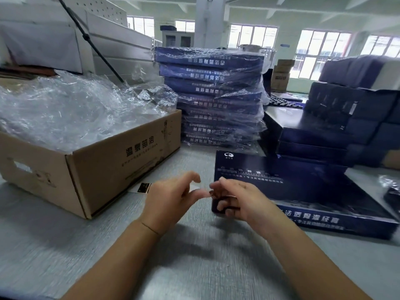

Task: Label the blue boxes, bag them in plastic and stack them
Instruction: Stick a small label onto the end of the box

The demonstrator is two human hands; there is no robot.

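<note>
A flat blue box (pixel 303 191) with white print lies on the grey table, right of centre. My left hand (pixel 171 200) and my right hand (pixel 236 200) hover together just off its near left corner. Between their fingertips sits a small label (pixel 204 192), blurred; the left thumb and finger pinch it and the right fingers touch it. A strip of dark labels (pixel 142 188) lies on the table by the carton. A tall stack of bagged blue boxes (pixel 216 98) stands behind. Unbagged blue boxes (pixel 320 135) are piled at the right.
An open cardboard carton (pixel 121 165) heaped with clear plastic bags (pixel 71 109) fills the left. A loose plastic-wrapped item (pixel 391 191) lies at the far right edge. White metal shelving stands at the back left.
</note>
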